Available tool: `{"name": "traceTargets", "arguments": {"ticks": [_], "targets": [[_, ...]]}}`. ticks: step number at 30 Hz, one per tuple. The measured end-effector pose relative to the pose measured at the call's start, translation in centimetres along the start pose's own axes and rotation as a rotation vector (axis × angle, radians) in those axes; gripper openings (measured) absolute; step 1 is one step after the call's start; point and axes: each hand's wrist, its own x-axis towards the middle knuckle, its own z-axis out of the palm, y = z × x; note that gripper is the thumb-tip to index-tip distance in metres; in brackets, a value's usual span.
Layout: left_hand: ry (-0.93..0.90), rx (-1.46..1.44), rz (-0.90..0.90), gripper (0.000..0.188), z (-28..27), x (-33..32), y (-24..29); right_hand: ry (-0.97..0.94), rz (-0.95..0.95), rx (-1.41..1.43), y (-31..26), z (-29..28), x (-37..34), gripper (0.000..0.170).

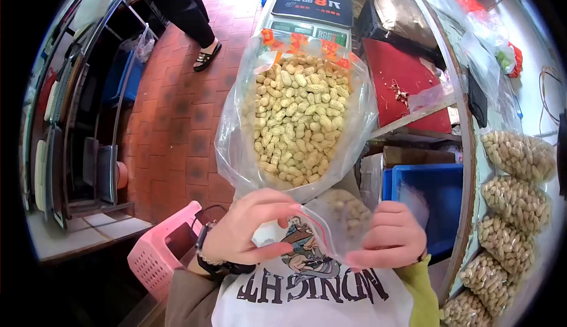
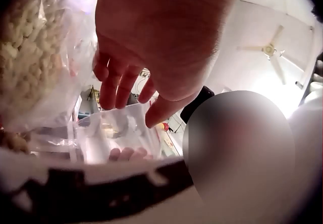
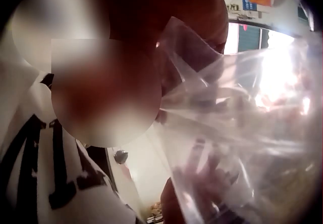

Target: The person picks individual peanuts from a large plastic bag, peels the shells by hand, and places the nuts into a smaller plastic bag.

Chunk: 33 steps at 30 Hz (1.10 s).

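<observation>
A small clear zip bag (image 1: 344, 218) with a red seal line hangs between my hands, peanuts showing in its lower part. My right hand (image 1: 393, 235) grips one side of its mouth with curled fingers. At the opposite edge is my left hand (image 1: 254, 223), thumb and fingers spread apart, the index fingertip right at the red seal. In the left wrist view its fingers (image 2: 121, 85) are relaxed beside the bag (image 2: 108, 130). The right wrist view shows the plastic (image 3: 227, 113) stretched from the right hand. A large open bag of peanuts (image 1: 298, 120) stands just beyond.
A digital scale (image 1: 310, 17) stands behind the large bag. Filled peanut bags (image 1: 511, 203) line the right-hand ledge. A blue bin (image 1: 437, 200) sits below it, and a pink basket (image 1: 156, 250) at the left. Someone's sandalled foot (image 1: 207, 55) is on the tiled floor.
</observation>
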Motion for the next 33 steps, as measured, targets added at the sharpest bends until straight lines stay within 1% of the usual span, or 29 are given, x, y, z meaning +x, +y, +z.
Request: {"name": "traceTargets", "arguments": {"ticks": [1,2,3,4,6,7,8,10,11,12,13,14,15,16,18,19,20,21,22,24,25,26,28,30,31,33], "targets": [[0.000,-0.002,-0.001,0.046,0.6,0.1,-0.3,-0.073,-0.033,0.058,0.4,0.4,0.0,0.027],[0.114,-0.045,0.018,0.046,1.1,0.0,-0.7,-0.073,-0.030,0.061,0.6,0.3,0.1,0.027],[0.228,-0.085,0.035,0.046,1.5,0.0,-0.9,-0.049,-0.082,0.053,0.7,0.1,0.3,0.025],[0.228,-0.086,0.031,0.046,1.8,0.2,-1.0,-0.025,-0.133,0.044,0.8,0.0,0.5,0.023],[0.274,-0.082,0.264,0.046,1.7,1.0,-1.3,-0.044,-0.137,0.097,0.7,-0.6,1.0,0.021],[0.236,-0.034,0.313,0.038,1.5,1.9,-0.5,-0.063,-0.141,0.149,0.8,-0.8,1.2,0.020],[0.236,-0.038,0.315,0.038,1.1,2.2,-0.4,-0.066,-0.139,0.146,1.5,-0.9,1.6,0.020],[0.003,0.081,0.368,0.025,0.5,2.5,-0.4,-0.290,0.038,0.639,4.3,-1.3,2.7,0.025],[-0.113,0.143,0.392,0.018,0.3,2.6,-0.4,-0.349,0.164,0.728,6.1,-1.5,2.5,0.035],[-0.112,0.145,0.394,0.018,0.4,2.5,-0.6,-0.213,0.488,0.746,6.5,-1.4,2.5,0.035],[-0.115,0.067,0.374,0.018,0.5,2.2,-0.8,0.024,0.727,0.730,7.2,-0.2,3.3,0.042],[-0.120,-0.009,0.355,0.018,0.6,2.1,-0.9,-0.004,0.685,0.401,9.1,0.5,4.2,0.028],[-0.122,-0.006,0.355,0.018,0.4,2.0,-0.9,-0.137,0.564,0.006,11.5,1.1,4.1,0.018],[-0.135,-0.046,0.362,0.016,0.2,1.8,-0.8,-0.135,0.564,0.007,12.6,2.2,3.9,0.018],[-0.151,-0.087,0.364,0.014,-0.2,1.1,-0.9,-0.196,0.345,-0.659,13.7,4.5,4.1,0.015],[-0.111,-0.172,0.364,0.012,-0.2,0.5,-1.1,-0.196,0.348,-0.655,13.7,5.2,4.2,0.015],[-0.068,-0.256,0.364,0.011,-0.4,0.1,-1.2,-0.218,0.368,-0.730,13.6,5.8,4.4,0.014],[-0.056,-0.293,0.411,0.007,-0.9,0.4,-0.9,-0.242,0.385,-0.805,13.3,6.1,4.3,0.014],[-0.046,-0.288,0.412,0.007,-1.0,0.5,-0.6,-0.246,0.376,-0.801,13.2,6.3,4.1,0.014],[0.176,-0.468,0.509,0.005,-1.4,0.7,0.3,-0.293,0.388,-0.852,13.1,6.5,4.0,0.013],[0.179,-0.457,0.566,0.006,-1.7,0.9,0.5,-0.287,0.379,-0.850,12.8,6.5,4.0,0.013],[0.179,-0.449,0.569,0.006,-1.9,0.8,0.9,-0.294,0.383,-0.852,12.5,6.3,4.0,0.013],[0.207,-0.500,0.635,0.010,-2.1,0.7,1.6,-0.298,0.383,-0.861,12.3,6.1,4.1,0.013],[0.215,-0.499,0.641,0.009,-2.0,0.2,1.5,-0.298,0.370,-0.883,12.5,6.0,3.9,0.012],[0.237,-0.427,0.557,0.007,-1.9,0.1,1.5,-0.295,0.371,-0.886,12.6,5.8,3.7,0.012],[0.255,-0.308,0.421,0.007,-1.1,-0.1,0.9,-0.254,0.359,-0.741,13.0,5.2,3.6,0.012]]}}
